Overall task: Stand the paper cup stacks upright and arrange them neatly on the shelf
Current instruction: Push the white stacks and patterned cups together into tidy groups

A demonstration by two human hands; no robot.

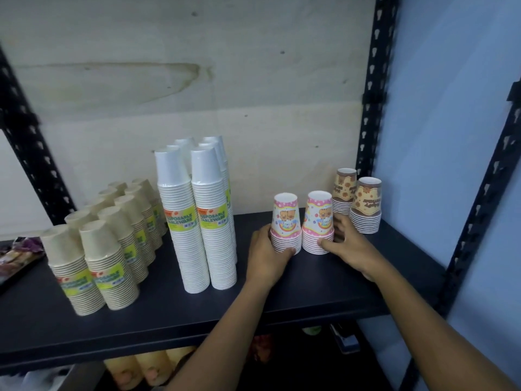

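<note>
Two short pink cartoon-printed cup stacks stand upright side by side on the dark shelf point(282, 297). My left hand point(266, 256) grips the base of the left pink stack point(284, 221), thumb in front. My right hand point(348, 244) wraps the base of the right pink stack point(318, 218), thumb across its front. Behind them to the right, two brown-and-yellow printed stacks point(365, 204) stand upright near the corner post.
Several tall white cup stacks point(197, 215) stand left of my hands; several kraft-brown stacks point(107, 249) in rows further left. A packet point(17, 255) lies at the far left edge. Black slotted posts point(369, 108) frame the shelf; more goods sit below.
</note>
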